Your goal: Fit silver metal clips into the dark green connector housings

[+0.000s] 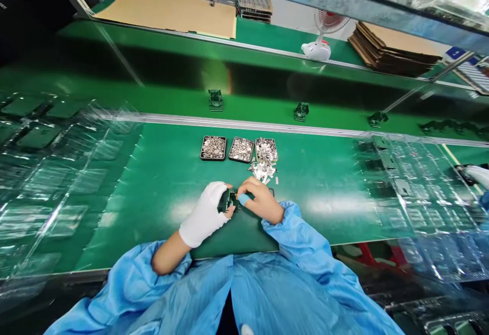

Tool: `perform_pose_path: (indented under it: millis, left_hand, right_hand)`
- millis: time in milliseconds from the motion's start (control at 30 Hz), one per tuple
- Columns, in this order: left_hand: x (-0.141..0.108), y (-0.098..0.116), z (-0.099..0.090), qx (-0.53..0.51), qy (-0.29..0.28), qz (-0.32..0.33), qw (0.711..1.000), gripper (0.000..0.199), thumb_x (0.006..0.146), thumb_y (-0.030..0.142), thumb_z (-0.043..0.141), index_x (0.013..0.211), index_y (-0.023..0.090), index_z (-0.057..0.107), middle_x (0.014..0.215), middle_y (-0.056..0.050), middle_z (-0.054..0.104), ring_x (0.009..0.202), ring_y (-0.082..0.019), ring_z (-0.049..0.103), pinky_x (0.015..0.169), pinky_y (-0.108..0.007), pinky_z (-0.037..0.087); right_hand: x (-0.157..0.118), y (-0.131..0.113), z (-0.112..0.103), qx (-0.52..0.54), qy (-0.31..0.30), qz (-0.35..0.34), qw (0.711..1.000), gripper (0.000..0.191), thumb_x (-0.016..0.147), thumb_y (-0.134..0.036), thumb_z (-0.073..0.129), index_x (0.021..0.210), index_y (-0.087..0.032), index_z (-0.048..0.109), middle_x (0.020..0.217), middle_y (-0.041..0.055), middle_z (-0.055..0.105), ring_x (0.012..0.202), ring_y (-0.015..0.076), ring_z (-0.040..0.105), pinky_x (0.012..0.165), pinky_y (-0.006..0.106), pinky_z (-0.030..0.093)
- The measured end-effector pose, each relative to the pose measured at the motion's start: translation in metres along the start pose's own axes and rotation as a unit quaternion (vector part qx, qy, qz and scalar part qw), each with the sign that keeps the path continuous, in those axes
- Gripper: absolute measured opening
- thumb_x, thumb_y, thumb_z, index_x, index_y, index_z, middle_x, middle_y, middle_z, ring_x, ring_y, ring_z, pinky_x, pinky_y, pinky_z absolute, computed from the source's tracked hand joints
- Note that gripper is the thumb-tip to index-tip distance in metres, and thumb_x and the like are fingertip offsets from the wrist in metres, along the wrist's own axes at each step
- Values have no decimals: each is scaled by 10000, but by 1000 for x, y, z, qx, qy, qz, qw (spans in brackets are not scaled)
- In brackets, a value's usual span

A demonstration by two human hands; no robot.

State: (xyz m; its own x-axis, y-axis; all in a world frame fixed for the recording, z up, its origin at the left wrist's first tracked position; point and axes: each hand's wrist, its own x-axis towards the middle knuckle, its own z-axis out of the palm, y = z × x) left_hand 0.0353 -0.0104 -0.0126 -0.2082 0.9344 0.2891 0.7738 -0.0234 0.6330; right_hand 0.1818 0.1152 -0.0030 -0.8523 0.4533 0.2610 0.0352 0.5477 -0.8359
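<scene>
My left hand (206, 215), in a white glove with bare fingertips, grips a small green circuit board (228, 200) just above the green work mat. Bent over the board's right side is my right hand (260, 200), ungloved, with a blue cover on one digit. Its fingers are pinched at the board; whatever sits between them is too small to make out. Beyond my hands stand three small black trays of shiny metal parts: a left tray (201, 155), a middle tray (240, 160) and a right tray (275, 147). Loose silvery pieces (263, 171) spill in front of the right one.
Clear plastic trays (57, 177) cover the left side, and more clear trays (416, 197) lie at right. Behind a metal rail (244, 124), circuit boards (216, 100) stand spaced along a green strip. A shelf above holds cardboard (171, 11) and a fan (319, 47). Another person's gloved hand (477, 174) shows at far right.
</scene>
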Motion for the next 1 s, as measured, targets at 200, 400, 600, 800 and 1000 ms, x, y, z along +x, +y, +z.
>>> perform_pose_path:
  millis: [200, 400, 600, 800, 1000]
  left_hand:
    - [1, 6, -5, 40, -10, -1, 999, 365, 771, 309, 526, 1097, 149, 501, 1068, -134, 570, 1037, -285, 549, 931, -447, 458]
    - [-1, 11, -5, 41, 1, -8, 999, 362, 770, 306, 530, 1092, 146, 483, 1050, -130, 557, 1016, -276, 546, 912, -430, 466]
    - [-7, 11, 1, 5, -15, -49, 999, 407, 732, 312, 569, 1094, 154, 470, 1087, -131, 551, 1040, -285, 541, 916, -444, 457]
    - [13, 12, -30, -39, -175, -74, 981, 376, 820, 411, 474, 1105, 168, 500, 1061, -89, 615, 970, -230, 596, 836, -346, 477]
    - [34, 36, -45, 232, -255, -39, 938, 172, 807, 210, 422, 815, 167, 588, 730, -73, 630, 736, -239, 620, 682, -334, 432]
  right_hand:
    - [-2, 1, 2, -64, -9, -15, 998, 78, 853, -146, 505, 826, -179, 570, 851, 41, 560, 828, 157, 522, 774, 283, 434]
    - [-2, -2, 2, -69, -18, 5, 997, 83, 856, -146, 495, 824, -184, 562, 850, 38, 557, 838, 160, 523, 780, 281, 435]
    - [-5, -1, 7, -57, 9, 44, 997, 138, 807, -105, 484, 887, -184, 563, 981, 57, 583, 953, 166, 544, 831, 289, 451]
    - [-5, -4, 13, -15, -30, 73, 997, 142, 804, -132, 502, 921, -179, 568, 903, 33, 628, 844, 143, 588, 785, 269, 477]
    - [-6, -7, 20, -66, -32, 4, 997, 129, 794, -105, 477, 846, -190, 560, 862, 39, 634, 843, 160, 574, 799, 285, 449]
